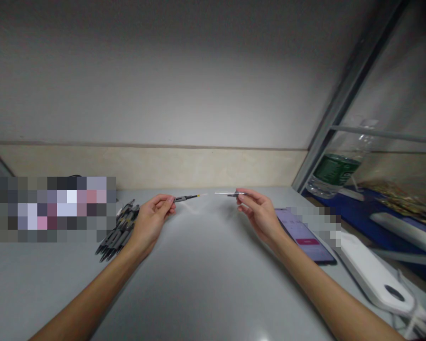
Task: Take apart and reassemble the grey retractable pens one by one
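My left hand pinches a dark grey pen part between thumb and fingertips. Its slim black end points right and has a small yellow bit at the tip. Across from it, the fingers of my right hand are closed on another slender pen part, dark with a thin, bright, clear-looking length pointing left. The two parts are roughly in line, with a small gap between them. Behind my left wrist lies a bundle of dark grey pens on the grey table.
Right of my right hand lies a phone with its screen lit. Past it are a white oblong device with a cable and a green-labelled plastic bottle by a metal frame. A blurred-out patch covers things at the left. A wall stands behind.
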{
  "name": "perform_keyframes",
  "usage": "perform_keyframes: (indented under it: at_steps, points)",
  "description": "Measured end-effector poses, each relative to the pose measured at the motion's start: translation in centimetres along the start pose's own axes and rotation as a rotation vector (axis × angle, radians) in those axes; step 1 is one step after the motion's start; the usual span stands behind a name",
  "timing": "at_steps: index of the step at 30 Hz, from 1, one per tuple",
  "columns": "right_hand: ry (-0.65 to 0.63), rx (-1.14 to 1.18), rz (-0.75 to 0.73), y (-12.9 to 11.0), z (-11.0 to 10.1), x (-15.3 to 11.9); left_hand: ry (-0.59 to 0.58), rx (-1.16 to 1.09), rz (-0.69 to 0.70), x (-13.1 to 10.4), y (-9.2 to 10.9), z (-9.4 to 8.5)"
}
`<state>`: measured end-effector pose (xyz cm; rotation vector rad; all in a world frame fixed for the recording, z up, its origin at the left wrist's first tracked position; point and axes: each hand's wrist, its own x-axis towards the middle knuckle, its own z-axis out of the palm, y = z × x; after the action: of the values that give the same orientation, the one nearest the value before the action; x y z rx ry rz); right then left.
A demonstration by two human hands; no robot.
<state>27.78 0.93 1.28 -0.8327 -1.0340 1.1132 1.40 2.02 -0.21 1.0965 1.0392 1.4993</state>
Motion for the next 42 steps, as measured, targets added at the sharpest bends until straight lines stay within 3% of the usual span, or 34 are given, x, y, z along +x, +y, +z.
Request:
perform_keyframes:
  at_steps: [23,34,42]
  points:
    - [-0.027,-0.112,-0.011,0.1,0.3,-0.3,-0.014,0.029,-0.011,-0.3,-0.3,0.3]
    - [-0.177,-0.258,0.005,0.8,0.5,-0.8,-0.161,0.114,0.024,-1.3,-1.1,1.0]
    - [-0.243,-0.305,0.029,0.9,0.4,-0.9,-0.149,0.027,-0.066,-1.2,-1.1,1.0]
